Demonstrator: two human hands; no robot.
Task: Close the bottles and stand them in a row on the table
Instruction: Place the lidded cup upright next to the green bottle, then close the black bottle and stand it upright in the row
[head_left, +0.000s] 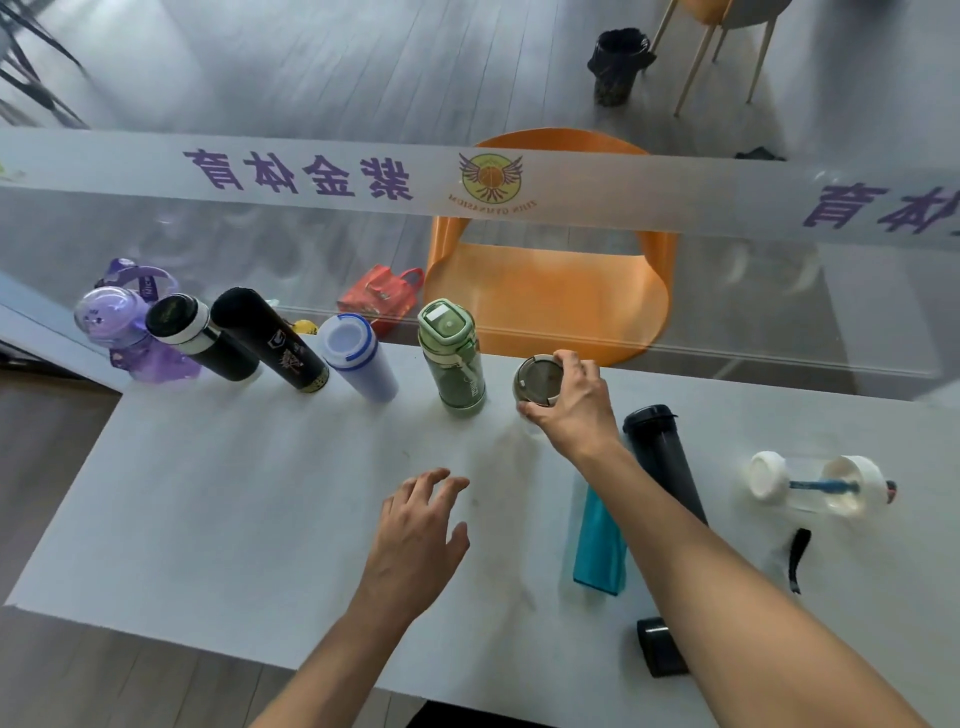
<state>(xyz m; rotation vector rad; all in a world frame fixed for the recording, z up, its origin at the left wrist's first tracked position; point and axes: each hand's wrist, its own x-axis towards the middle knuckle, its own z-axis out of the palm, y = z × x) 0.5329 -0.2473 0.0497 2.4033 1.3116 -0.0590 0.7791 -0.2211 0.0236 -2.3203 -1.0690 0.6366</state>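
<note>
Along the far edge of the white table (234, 493) stand several closed bottles in a row: a purple bottle (122, 332), a black flask with a white ring (195, 335), a tall black flask (270, 338), a pale blue-white bottle (356, 356) and a green bottle (454, 358). My right hand (574, 402) grips the top of a clear bottle with a grey-beige lid (537, 379), upright at the row's right end. My left hand (415, 540) hovers over the table, fingers apart, holding nothing. A dark grey bottle (662, 457), a teal bottle (597, 545) and a clear bottle with white ends (821, 486) lie to the right.
A black cap (660, 647) sits near the table's front right, partly behind my right forearm, and a black strap (797, 558) lies beside it. Beyond the glass partition with its printed band are an orange chair (550, 301), a red bag (382, 296) and a black bin (618, 65).
</note>
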